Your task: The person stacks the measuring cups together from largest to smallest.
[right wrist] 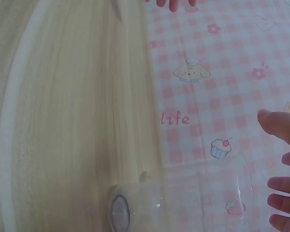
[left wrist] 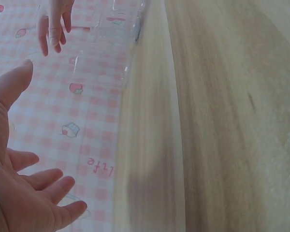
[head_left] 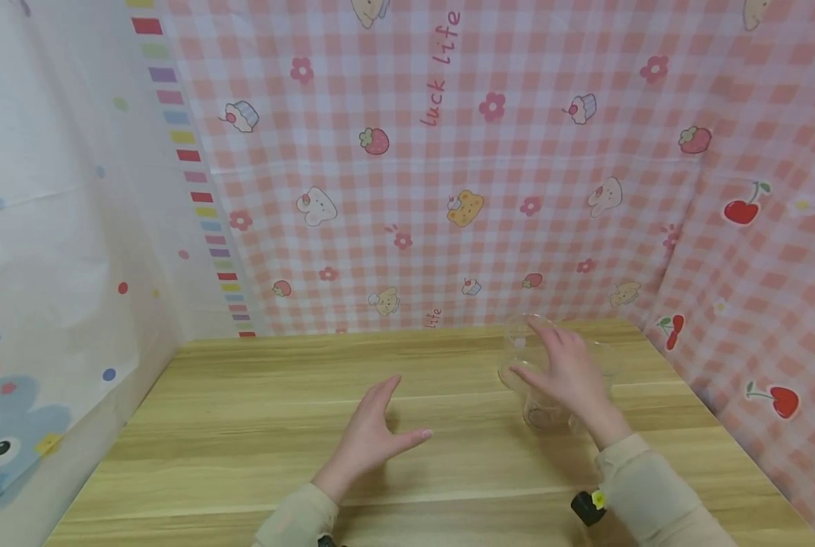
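Several clear, see-through cups stand close together at the right of the table; one cup [head_left: 542, 414] shows a round base in front. In the head view my right hand [head_left: 574, 376] is just above and in front of them, thumb and fingers spread apart, overlapping the cups. The right wrist view shows a clear cup [right wrist: 179, 205] near that hand's fingers [right wrist: 282, 200], with a gap between. My left hand [head_left: 369, 433] hovers over the middle of the table, thumb and fingers apart, holding nothing. Clear cups [left wrist: 101, 65] also appear beyond it in the left wrist view.
The wood-grain table [head_left: 277, 410] meets a pink checked cloth [head_left: 407, 182] at the back and another cloth with cherries [head_left: 776, 304] on the right. A white cloth [head_left: 58, 190] hangs at the left. A small black piece [head_left: 588, 507] sits by the right sleeve.
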`<action>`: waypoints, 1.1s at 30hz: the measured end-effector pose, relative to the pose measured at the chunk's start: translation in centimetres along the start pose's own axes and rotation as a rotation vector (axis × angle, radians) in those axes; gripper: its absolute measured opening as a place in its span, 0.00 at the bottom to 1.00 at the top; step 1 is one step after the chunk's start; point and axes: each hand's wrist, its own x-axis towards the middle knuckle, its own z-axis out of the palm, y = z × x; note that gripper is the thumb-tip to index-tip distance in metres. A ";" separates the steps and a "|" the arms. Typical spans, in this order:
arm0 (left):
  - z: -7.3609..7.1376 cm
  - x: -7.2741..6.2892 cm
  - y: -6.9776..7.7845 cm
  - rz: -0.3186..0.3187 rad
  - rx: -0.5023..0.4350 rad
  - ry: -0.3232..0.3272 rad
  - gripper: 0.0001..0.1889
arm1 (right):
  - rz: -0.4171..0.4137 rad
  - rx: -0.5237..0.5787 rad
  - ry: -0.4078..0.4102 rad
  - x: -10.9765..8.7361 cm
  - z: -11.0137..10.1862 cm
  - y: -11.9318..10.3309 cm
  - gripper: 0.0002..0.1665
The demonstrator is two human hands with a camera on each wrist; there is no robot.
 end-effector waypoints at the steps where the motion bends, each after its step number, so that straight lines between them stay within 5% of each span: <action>1: 0.0 0.0 0.0 -0.002 -0.008 0.000 0.54 | 0.006 0.002 -0.006 0.1 -0.1 0.1 0.47; 33: 1.5 0.5 0.2 -0.020 -0.148 -0.026 0.55 | 0.132 0.061 -0.215 2.0 -0.5 2.9 0.55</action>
